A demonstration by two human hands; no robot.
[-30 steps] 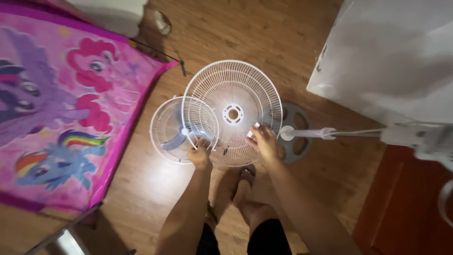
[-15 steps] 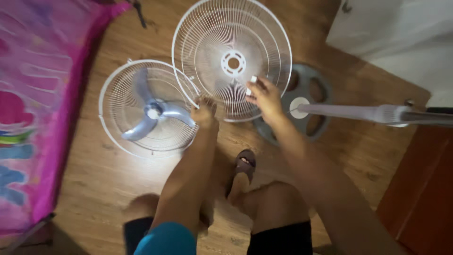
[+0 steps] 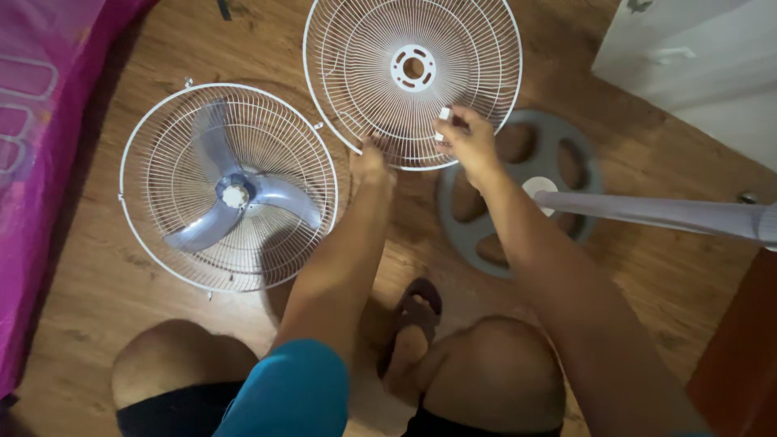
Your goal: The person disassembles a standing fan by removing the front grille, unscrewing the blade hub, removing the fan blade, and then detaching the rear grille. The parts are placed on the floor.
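Note:
I hold a round white wire fan grille [image 3: 413, 73] with a ring-shaped hub, tilted over the wooden floor. My left hand [image 3: 370, 162] grips its lower rim. My right hand [image 3: 467, 137] grips the wires a little to the right and also pinches a small white piece [image 3: 443, 114]. To the left, a second white grille [image 3: 228, 188] lies flat on the floor with a grey three-blade fan propeller [image 3: 235, 198] resting in it.
A grey round fan base [image 3: 518, 194] with a pale pole [image 3: 664, 214] lies right of my hands. Pink bedding [image 3: 36, 121] borders the left side, a white cabinet [image 3: 704, 57] stands top right. My knees and a sandalled foot [image 3: 413, 311] are below.
The view has dropped closer to the floor. The held grille has shifted up and right, away from the grille with the blades, which no longer overlap. Both hands keep their grip.

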